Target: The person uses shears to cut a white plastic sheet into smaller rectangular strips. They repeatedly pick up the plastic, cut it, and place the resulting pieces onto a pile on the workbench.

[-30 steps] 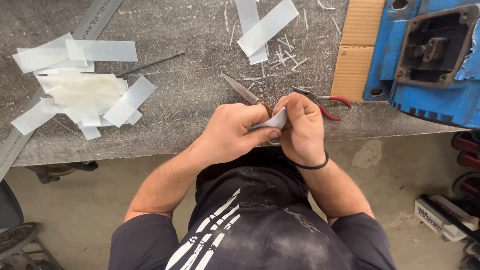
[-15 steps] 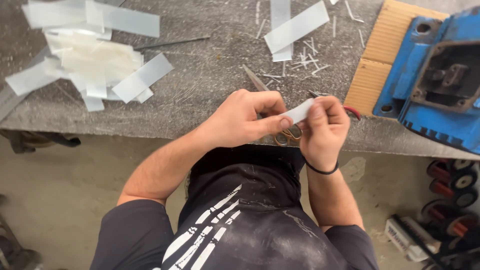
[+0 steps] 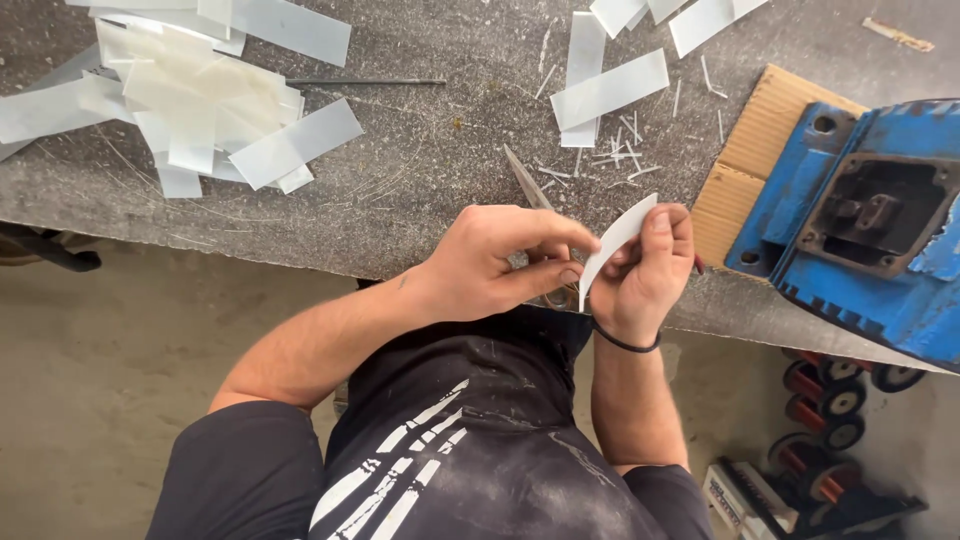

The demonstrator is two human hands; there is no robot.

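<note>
A grey, scratched stone-like workbench top (image 3: 430, 150) fills the upper frame. At upper left lies a heap of translucent white plastic strips (image 3: 200, 100) beside a thin dark metal rod (image 3: 365, 82). Upper centre holds more white strips (image 3: 610, 88) and slivers. At right, a blue metal motor housing (image 3: 880, 240) sits on a brown cardboard sheet (image 3: 750, 170).

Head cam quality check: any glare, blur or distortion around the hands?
Head view: soft, even light and only faint shadows under the left hand and right hand; no glare on the curved white plastic strip they pinch; hands and the grey speckled workbench look sharp; the bench edge bows slightly, suggesting wide-angle distortion; the blue metal motor housing is cropped at right.
</note>
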